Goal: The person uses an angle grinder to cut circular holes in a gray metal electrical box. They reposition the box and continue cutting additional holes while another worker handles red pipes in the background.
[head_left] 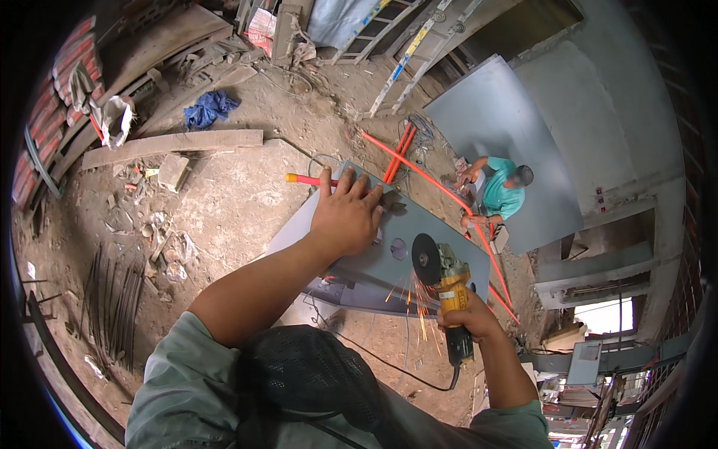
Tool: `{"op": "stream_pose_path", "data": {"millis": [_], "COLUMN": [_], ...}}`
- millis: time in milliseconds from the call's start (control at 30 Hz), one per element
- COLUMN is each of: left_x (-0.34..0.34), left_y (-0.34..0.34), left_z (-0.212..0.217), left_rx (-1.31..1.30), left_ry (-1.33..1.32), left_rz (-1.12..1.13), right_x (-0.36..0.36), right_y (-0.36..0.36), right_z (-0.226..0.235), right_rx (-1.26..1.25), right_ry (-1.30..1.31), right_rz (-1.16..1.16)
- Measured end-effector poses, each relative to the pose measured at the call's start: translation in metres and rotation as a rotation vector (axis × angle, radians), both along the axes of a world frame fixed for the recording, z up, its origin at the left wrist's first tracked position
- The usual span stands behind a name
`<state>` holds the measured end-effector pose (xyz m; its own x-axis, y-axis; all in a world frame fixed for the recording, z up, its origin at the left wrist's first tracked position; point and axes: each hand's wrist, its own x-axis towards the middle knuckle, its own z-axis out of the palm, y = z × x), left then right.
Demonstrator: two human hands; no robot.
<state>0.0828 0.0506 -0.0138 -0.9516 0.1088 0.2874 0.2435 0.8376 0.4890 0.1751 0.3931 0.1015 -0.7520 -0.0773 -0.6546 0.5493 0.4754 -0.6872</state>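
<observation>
My left hand (346, 217) lies with fingers spread on a grey sheet-metal panel (441, 224). A red handle with a yellow end (303, 179) sticks out beside its fingers; the rest of that tool is hidden. My right hand (475, 318) is wrapped round the body of a yellow and black angle grinder (453, 292). The dark disc (426, 258) is at the panel's near right part, and orange sparks (416, 299) fly down toward me. A round hole (399, 249) shows in the panel left of the disc.
Across from me a person in a green shirt (502, 187) crouches beside a large metal sheet (493, 112). Orange pipes (426, 173) cross the dirt floor behind the panel. The grinder's black cord (374, 365) runs below. Ladders (407, 60), a plank (176, 147) and rods (112, 314) lie or stand around.
</observation>
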Motion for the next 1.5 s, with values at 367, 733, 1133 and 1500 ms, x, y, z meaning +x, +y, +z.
{"op": "stream_pose_path", "data": {"millis": [367, 733, 1133, 1500], "left_x": [-0.001, 0.003, 0.001, 0.111], "left_y": [-0.001, -0.003, -0.002, 0.137], "left_z": [0.000, 0.002, 0.010, 0.085], "left_rx": [-0.002, -0.010, -0.099, 0.610], "left_ry": [-0.011, -0.011, -0.052, -0.222], "left_rz": [0.003, -0.011, -0.016, -0.314], "right_x": [-0.001, 0.006, -0.014, -0.077], "right_y": [0.005, 0.003, 0.045, 0.116], "right_z": [-0.010, 0.010, 0.066, 0.065], "right_rx": [-0.008, 0.024, -0.042, -0.285], "right_ry": [0.009, 0.072, 0.214, 0.155], "right_rz": [0.031, 0.029, 0.026, 0.303]}}
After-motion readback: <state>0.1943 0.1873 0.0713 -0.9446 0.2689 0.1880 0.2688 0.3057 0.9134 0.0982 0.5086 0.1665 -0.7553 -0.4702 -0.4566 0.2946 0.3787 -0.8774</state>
